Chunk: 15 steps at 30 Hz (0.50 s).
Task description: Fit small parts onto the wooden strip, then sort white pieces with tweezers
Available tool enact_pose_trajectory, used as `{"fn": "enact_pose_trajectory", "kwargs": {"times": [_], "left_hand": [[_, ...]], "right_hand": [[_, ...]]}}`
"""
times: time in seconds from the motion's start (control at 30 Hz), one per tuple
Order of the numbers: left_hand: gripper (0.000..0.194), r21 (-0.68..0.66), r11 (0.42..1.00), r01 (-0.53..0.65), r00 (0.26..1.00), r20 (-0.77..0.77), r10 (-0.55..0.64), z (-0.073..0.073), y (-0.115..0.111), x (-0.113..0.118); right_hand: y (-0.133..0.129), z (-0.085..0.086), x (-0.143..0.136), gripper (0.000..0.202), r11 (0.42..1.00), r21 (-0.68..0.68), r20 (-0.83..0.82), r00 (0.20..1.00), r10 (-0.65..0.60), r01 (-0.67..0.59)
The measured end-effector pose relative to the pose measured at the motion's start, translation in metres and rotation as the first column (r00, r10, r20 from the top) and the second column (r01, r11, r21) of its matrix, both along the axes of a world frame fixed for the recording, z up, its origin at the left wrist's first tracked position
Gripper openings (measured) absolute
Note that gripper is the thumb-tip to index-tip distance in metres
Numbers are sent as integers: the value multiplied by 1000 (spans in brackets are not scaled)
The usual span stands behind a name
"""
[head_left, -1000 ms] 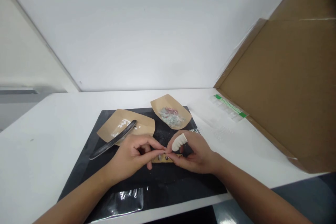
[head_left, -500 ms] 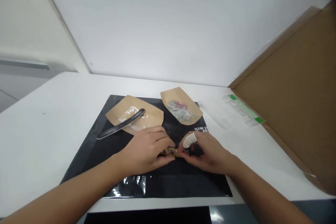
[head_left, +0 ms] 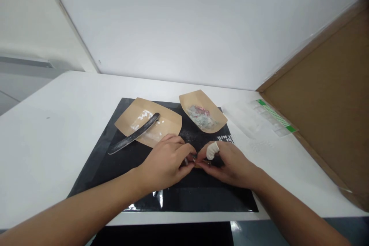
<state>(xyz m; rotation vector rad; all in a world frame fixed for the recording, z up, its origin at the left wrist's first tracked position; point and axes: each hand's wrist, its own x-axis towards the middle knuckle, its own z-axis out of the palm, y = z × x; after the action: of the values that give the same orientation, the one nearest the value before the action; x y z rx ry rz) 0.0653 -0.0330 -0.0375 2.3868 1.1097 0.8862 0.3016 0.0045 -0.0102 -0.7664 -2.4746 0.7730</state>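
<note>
My left hand [head_left: 169, 160] and my right hand [head_left: 232, 164] meet over a black mat [head_left: 196, 200]. Both are closed, fingertips pinching around a small amber-brown piece [head_left: 198, 166] with shiny bits on it. Fingers cover most of this piece, so its kind cannot be made out. A white finger cot [head_left: 212, 150] covers one fingertip of the right hand. Beyond the left hand, a dark curved nail file [head_left: 134, 135] lies across a brown paper tray [head_left: 171, 118] holding small white pieces.
A second paper tray [head_left: 192, 94], holding crumpled clear and pinkish scraps, stands at the mat's back right. Clear plastic packaging with a green-edged strip [head_left: 276, 116] lies on the white table [head_left: 66, 123]. A cardboard panel [head_left: 325, 111] rises at the right, a white wall behind.
My hands have drawn closer together, and the left fingers now cover more of the small piece. The view has shifted slightly; trays and nail file stay in place.
</note>
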Motion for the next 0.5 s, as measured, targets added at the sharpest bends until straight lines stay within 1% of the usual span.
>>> {"fn": "enact_pose_trajectory", "kwargs": {"times": [0.1,0.33,0.5], "left_hand": [[16,-11,1000,4,1000,11,-4,0,0,0],[13,35,999,-3,1000,20,2,1,1,-1],[14,55,998,-4,1000,22,3,2,1,-1]], "right_hand": [[0,-1,-1,8,1000,7,2,1000,2,-2],[1,-3,-2,5,1000,19,33,999,-1,0],[2,-2,-2,8,997,70,16,1000,21,-23]]}}
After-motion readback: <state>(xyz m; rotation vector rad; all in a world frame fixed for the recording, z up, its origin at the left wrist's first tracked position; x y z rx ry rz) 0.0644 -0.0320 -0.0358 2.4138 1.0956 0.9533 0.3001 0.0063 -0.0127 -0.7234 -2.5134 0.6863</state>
